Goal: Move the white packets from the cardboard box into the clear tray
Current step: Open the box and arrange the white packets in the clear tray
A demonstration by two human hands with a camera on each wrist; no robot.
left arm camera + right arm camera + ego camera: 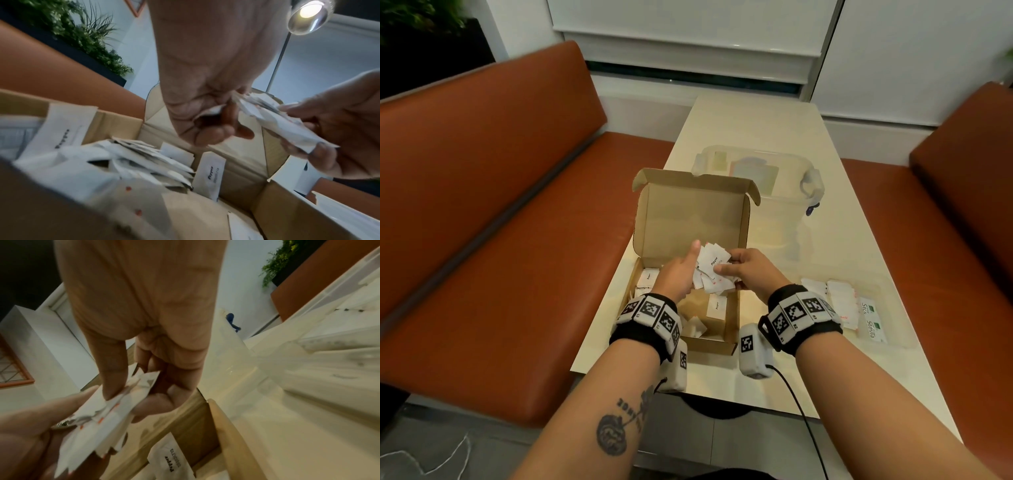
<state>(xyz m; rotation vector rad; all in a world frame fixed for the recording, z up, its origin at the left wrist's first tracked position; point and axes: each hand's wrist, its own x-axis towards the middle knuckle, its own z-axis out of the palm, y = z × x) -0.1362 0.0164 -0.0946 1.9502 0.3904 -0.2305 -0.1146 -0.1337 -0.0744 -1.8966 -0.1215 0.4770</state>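
The open cardboard box (734, 318) sits on the table's near left, its lid standing up. Both hands hold one fanned bundle of white packets (714, 270) just above it. My left hand (693, 267) grips the bundle's left side, thumb raised; in the left wrist view its fingers (218, 131) curl round packet edges. My right hand (729, 267) pinches the right side between thumb and fingers (133, 399). More loose packets (144, 162) lie in the box, some printed "Pepper" (170, 462). The clear tray (900, 318) lies right of my right wrist and holds rows of white packets (839, 301).
A clear lidded container (784, 178) stands behind the box. Green Stevia sachets (873, 322) lie in the tray's right part. The cream table (756, 120) is narrow, with orange benches on the left (482, 205) and right (962, 205).
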